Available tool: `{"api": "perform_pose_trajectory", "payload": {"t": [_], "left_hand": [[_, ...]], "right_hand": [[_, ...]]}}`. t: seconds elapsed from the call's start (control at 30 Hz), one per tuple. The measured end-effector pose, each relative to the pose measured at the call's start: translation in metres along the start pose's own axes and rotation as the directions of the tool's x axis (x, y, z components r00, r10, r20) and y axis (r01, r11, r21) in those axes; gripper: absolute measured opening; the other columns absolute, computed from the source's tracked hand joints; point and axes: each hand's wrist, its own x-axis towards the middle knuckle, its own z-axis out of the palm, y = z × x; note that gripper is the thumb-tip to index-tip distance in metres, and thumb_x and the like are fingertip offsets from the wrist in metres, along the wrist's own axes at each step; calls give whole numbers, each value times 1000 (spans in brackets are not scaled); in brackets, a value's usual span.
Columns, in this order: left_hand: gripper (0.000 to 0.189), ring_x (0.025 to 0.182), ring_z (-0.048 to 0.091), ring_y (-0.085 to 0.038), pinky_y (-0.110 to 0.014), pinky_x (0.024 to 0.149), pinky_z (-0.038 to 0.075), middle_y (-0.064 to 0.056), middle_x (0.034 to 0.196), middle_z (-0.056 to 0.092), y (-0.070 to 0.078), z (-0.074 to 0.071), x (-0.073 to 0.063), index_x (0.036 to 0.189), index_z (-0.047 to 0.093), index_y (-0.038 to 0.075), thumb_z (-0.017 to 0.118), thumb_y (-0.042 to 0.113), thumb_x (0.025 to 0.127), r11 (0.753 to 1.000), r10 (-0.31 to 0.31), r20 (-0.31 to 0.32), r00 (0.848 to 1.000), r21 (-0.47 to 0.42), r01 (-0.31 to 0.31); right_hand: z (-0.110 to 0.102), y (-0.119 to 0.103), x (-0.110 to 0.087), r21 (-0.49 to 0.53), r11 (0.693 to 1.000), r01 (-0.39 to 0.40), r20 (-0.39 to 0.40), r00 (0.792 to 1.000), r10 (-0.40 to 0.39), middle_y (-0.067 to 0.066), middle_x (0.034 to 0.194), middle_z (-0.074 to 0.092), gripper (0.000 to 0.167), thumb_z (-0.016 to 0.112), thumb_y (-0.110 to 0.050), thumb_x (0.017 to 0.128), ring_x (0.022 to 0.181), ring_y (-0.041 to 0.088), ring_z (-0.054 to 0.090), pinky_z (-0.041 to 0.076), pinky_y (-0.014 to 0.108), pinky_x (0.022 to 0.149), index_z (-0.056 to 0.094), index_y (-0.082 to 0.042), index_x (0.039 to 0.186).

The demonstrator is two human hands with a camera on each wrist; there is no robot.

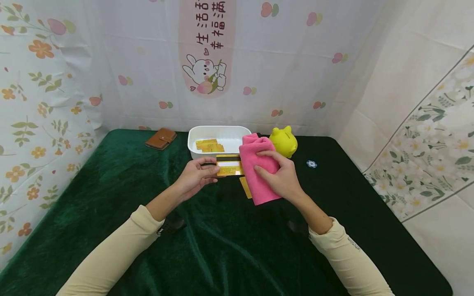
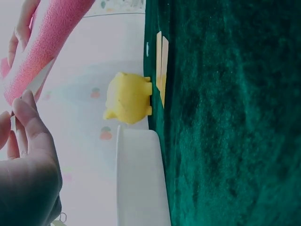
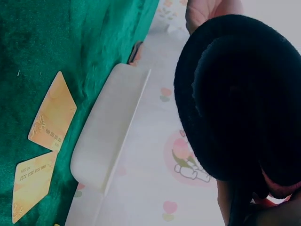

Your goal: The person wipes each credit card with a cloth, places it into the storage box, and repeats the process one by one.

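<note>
Card [image 1: 229,165] pinched at one end, pink cloth [image 1: 252,164] over the other

Brown wallet [image 1: 161,138] at far left, near the back edge, perhaps out of the way of the hands. Next, left hand [image 1: 196,176]: thumb and fingers closed on the card's left end only, likely to leave the face bare. Behind, white tray [image 1: 220,130] with gold cards [image 1: 208,146] overlapping inside, presumably penned together by its walls. Card held up in front of the tray, right end hidden by the cloth; exact fold impossible to tell. Below, at least two loose cards [image 3: 52,113] flat on green tabletop [image 1: 122,185]. Right hand [image 1: 281,176]: thumb and fingers curled round the cloth, probably for a firm, padded grip. Behind, yellow pig figure [image 1: 283,142]; rightmost, blue-and-white chip [image 1: 311,164], apart from both hands.
</note>
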Motion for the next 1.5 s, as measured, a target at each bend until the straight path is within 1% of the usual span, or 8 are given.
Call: {"api": "perform_pose_trajectory", "payload": {"t": [0.2, 0.3, 0.47, 0.57, 0.8, 1.13, 1.33, 1.5], "left_hand": [[15, 86, 71, -15, -23, 70, 55, -4, 101, 72, 0, 2, -1, 104, 61, 10, 56, -3, 98, 999, 7, 9, 1000, -41, -6], [17, 87, 71, -15, -24, 70, 55, -4, 102, 72, -1, 2, -1, 101, 61, 11, 55, -4, 98, 998, 9, 11, 1000, -57, -8], [18, 88, 70, -16, -24, 70, 55, -5, 104, 71, -2, 3, -1, 97, 62, 12, 55, -5, 98, 998, 6, 2, 1000, -70, -6], [18, 88, 69, -16, -24, 71, 55, -5, 106, 71, -2, 4, -1, 97, 62, 12, 55, -5, 98, 997, 2, 0, 1000, -72, -2], [17, 88, 69, -16, -25, 72, 55, -5, 106, 70, -2, 7, 1, 98, 60, 11, 55, -5, 98, 999, 7, -7, 1000, -48, -7], [19, 87, 67, -17, -24, 72, 55, -4, 103, 70, -2, 9, 1, 98, 61, 12, 55, -6, 98, 999, 15, -5, 1000, -32, -15], [20, 85, 67, -14, -24, 72, 55, -2, 100, 71, -3, 10, 2, 97, 60, 12, 54, -7, 98, 999, 20, -6, 1000, -50, -21], [19, 84, 67, -14, -24, 72, 55, -1, 98, 72, -3, 10, 2, 98, 60, 11, 54, -7, 98, 998, 21, -2, 1000, -57, -21]], "right_hand": [[4, 0, 1, -30, 999, 36, -16, 999, -36, 14, 113, 65, 37, 76, -2, 85, 92, 28, 64, 56, 28, 73, 63, -3, 119], [6, 1, 1, -43, 998, 48, -22, 999, -49, 12, 113, 65, 35, 77, -5, 85, 91, 26, 64, 56, 28, 73, 64, -5, 118], [8, 1, 1, -60, 995, 75, -42, 996, -78, 12, 112, 66, 34, 77, -5, 85, 90, 26, 65, 56, 28, 73, 65, -4, 117], [9, 1, 2, -74, 993, 97, -56, 993, -102, 13, 111, 67, 34, 78, -5, 85, 88, 26, 65, 56, 28, 72, 66, -4, 116], [14, 2, 1, -91, 986, 140, -48, 988, -145, 11, 112, 66, 34, 77, -4, 84, 89, 24, 65, 57, 31, 73, 65, -4, 116], [21, -2, 2, -78, 988, 131, -32, 991, -133, 11, 112, 66, 33, 77, -4, 84, 88, 23, 64, 56, 32, 72, 66, -5, 115], [28, -5, 3, -48, 990, 133, -25, 991, -135, 13, 114, 66, 34, 78, -4, 84, 90, 26, 64, 56, 35, 73, 66, -3, 116], [33, -9, 5, -30, 989, 142, -16, 990, -142, 13, 114, 66, 34, 77, -3, 84, 91, 25, 65, 56, 34, 74, 66, -3, 116]]}}
